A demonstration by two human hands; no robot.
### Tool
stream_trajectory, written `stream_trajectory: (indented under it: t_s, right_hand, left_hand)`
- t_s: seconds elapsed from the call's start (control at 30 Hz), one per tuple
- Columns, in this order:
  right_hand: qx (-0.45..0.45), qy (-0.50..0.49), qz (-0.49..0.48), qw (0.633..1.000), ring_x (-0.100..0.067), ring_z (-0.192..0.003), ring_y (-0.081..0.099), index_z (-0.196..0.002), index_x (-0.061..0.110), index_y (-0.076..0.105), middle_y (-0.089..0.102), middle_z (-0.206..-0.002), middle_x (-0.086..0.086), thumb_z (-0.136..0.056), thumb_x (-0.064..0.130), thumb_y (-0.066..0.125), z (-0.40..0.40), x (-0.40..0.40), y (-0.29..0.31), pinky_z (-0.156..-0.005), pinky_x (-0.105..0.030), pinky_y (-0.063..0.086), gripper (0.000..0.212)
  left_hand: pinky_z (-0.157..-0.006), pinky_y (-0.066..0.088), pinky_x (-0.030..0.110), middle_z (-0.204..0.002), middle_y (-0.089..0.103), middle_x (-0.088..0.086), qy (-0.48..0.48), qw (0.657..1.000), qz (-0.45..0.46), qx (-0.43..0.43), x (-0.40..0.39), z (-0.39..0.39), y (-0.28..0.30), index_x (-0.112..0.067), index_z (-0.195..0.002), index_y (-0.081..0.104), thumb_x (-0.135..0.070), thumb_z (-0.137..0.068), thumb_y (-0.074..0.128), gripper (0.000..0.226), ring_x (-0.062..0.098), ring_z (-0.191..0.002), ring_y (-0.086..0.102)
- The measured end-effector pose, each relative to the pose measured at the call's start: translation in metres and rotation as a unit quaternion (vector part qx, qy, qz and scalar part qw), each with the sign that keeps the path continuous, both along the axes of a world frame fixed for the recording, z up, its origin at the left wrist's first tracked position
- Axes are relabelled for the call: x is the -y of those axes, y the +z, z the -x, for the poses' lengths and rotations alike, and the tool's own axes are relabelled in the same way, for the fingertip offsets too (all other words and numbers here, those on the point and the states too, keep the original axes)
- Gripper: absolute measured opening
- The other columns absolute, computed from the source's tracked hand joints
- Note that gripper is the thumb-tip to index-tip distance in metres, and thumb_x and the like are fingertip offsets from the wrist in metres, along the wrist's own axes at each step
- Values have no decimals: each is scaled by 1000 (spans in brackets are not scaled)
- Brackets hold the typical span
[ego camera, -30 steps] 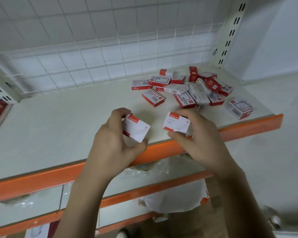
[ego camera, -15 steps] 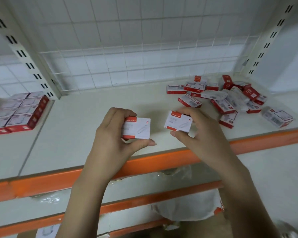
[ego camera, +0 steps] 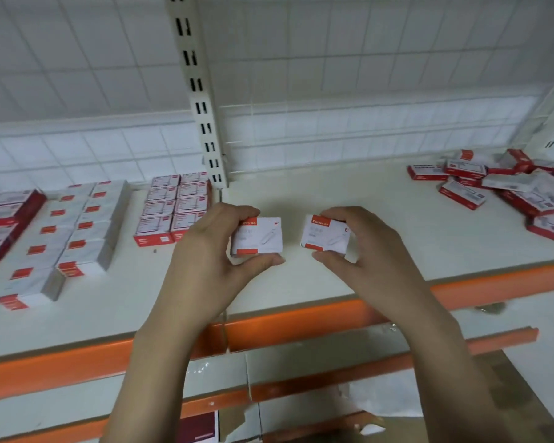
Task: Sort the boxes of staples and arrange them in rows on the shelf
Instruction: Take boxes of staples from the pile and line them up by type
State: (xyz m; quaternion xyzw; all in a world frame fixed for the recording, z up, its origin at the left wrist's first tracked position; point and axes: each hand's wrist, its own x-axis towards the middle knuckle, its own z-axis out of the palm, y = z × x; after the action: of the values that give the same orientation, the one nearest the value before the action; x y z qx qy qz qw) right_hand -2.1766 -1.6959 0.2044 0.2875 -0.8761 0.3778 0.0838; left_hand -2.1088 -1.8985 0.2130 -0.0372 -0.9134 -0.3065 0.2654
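Two small white cardboard staple boxes with red corner labels are held above the cream shelf [ego camera: 349, 193], long axes running left to right, printed faces toward the camera. The left box [ego camera: 257, 236] sits pinched between the left hand's [ego camera: 205, 266] upper fingers and thumb below; the right box [ego camera: 325, 233], tilted slightly, is gripped likewise by the right hand [ego camera: 375, 263]. Its red label's writing is too blurred to read. Neat rows of red-and-white boxes [ego camera: 173, 207] lie left; a loose heap of similar boxes [ego camera: 506, 187] lies far right.

Left hand [ego camera: 211, 251]: grips one white-and-red staple box [ego camera: 257, 235] above the shelf [ego camera: 349, 193], near its front edge. Right hand [ego camera: 362, 251]: grips a second box [ego camera: 325, 233]. Sorted rows [ego camera: 173, 207]: shelf's left part. Loose pile [ego camera: 509, 187]: right back corner.
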Motion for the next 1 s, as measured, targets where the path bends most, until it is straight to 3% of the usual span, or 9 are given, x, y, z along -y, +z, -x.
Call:
stream_trajectory:
  t_s: [0.2, 0.3, 0.5, 0.6, 0.73, 0.83, 1.0]
  right_hand:
    - [-20, 30, -23, 999, -10, -103, 51, -117, 22, 56, 53, -109, 9, -77, 20, 73, -6, 37, 0, -87, -23, 42, 43]
    - [-20, 40, -31, 999, -11, -105, 50, -118, 22, 56, 53, -111, 8, -78, 22, 72, -5, 48, 2, -87, -25, 43, 43]
    - [-4, 66, -33, 997, -8, -109, 48, -121, 24, 54, 51, -114, 10, -81, 23, 70, 5, 61, -2, -88, -21, 42, 43]
    - [11, 78, -26, 997, -6, -109, 48, -121, 25, 54, 50, -114, 12, -81, 23, 70, 10, 67, -6, -87, -17, 42, 43]
    - [28, 95, -33, 995, -4, -110, 47, -121, 25, 53, 50, -114, 13, -82, 23, 69, 14, 76, -16, -85, -10, 39, 42]
    - [43, 124, -48, 990, -4, -109, 48, -121, 24, 54, 51, -114, 13, -81, 24, 69, 9, 87, -21, -89, -16, 40, 43]
    - [26, 133, -56, 989, -6, -107, 49, -119, 23, 56, 54, -112, 12, -80, 27, 70, 5, 112, -14, -91, -23, 42, 41]
  left_hand:
    - [-74, 40, 24, -93, 60, -9, 52, 998, 31, 18, 39, -18, -9, -19, -102, 63, -67, -61, 61, 64, 10, -87, 50]
    - [-69, 42, 20, -86, 60, -9, 62, 998, 20, 27, 48, -23, -10, -17, -97, 64, -71, -59, 57, 66, 9, -81, 50]
    - [-69, 42, 16, -93, 64, -1, 79, 995, 35, 49, 60, -23, -16, -15, -101, 64, -70, -61, 55, 68, 15, -83, 56]
    - [-71, 49, 25, -99, 60, 1, 95, 993, 42, 49, 67, -23, -23, -12, -105, 63, -67, -64, 60, 68, 18, -88, 58]
    - [-79, 39, 18, -104, 53, -5, 126, 991, 30, 41, 69, -32, -32, -10, -111, 62, -51, -66, 69, 61, 19, -95, 57]
    - [-77, 36, 17, -107, 57, 2, 146, 987, 39, 50, 77, -42, -37, -12, -116, 62, -47, -69, 69, 60, 23, -96, 58]
    - [-74, 44, 28, -98, 57, 2, 170, 983, 45, 47, 105, -47, -31, -11, -108, 64, -59, -68, 65, 63, 22, -88, 57]
